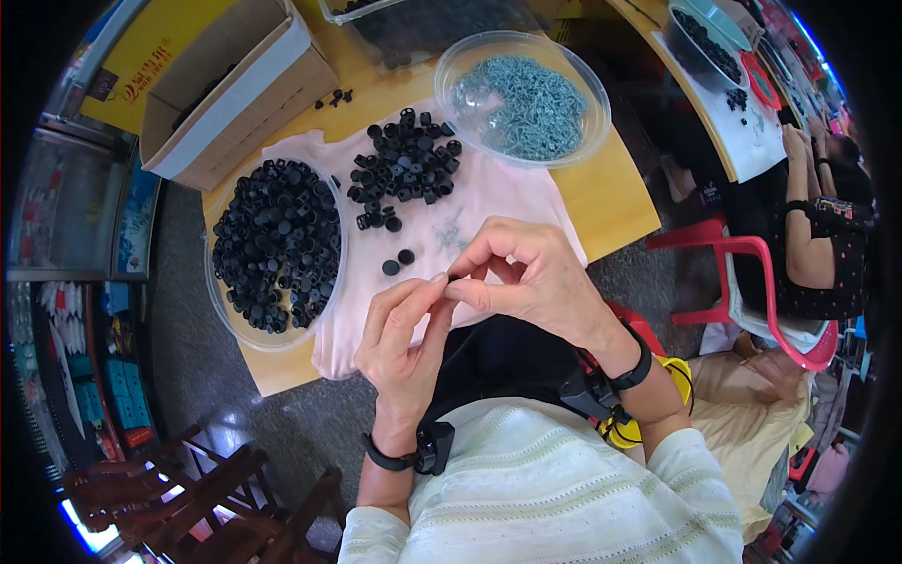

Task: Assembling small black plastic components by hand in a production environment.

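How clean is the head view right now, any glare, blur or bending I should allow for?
Head view: even daylight with soft shadows, and both hands are sharp at centre. The fisheye bends the table edge, and black vignette fills the corners. Faint sheen shows on the clear bowl of grey screws. The tiny black part pinched between the fingertips is too small to resolve. The bright strip at far right is washed out.

Small assembly workshop: bowls of black caps (pixel 277 246), screws (pixel 523 97).

Cardboard box (pixel 225 89), red plastic chair (pixel 752 282), wooden chairs (pixel 216 498) nearby
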A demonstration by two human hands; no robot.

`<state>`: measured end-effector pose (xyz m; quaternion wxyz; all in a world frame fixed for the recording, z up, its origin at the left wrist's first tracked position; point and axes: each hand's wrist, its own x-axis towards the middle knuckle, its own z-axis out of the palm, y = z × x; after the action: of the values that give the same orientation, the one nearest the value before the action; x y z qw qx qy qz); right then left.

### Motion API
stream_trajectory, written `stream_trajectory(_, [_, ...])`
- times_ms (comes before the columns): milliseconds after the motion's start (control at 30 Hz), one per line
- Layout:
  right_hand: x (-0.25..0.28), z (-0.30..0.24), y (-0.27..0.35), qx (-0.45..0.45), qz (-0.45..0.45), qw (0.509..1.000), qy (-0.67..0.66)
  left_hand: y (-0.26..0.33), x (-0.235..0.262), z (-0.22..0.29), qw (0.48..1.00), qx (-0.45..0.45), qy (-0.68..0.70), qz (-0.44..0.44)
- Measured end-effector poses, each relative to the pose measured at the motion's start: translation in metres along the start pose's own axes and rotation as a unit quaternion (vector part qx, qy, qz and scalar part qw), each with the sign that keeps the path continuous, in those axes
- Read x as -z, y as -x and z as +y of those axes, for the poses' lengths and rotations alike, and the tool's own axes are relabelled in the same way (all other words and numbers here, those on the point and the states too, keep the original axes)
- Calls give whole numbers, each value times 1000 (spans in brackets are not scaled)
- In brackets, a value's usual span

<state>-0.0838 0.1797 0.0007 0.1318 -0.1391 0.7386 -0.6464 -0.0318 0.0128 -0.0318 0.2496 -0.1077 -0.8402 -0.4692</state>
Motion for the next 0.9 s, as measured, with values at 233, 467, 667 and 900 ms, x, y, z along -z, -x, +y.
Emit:
stream_trajectory(233, [-6,9,18,12,51,998,-26,9,-5,7,999,13,27,-14])
stream_trajectory(467, [0,15,33,13,46,996,-70,15,-12,14,979,123,160,-2])
stream_trajectory(667, [6,14,36,-54,13,984,-168,18,-12,13,917,223,329,-26])
stream_trajectory(900, [15,27,37,-159,-55,928,-331,17,-12,4,943,174,274,-70])
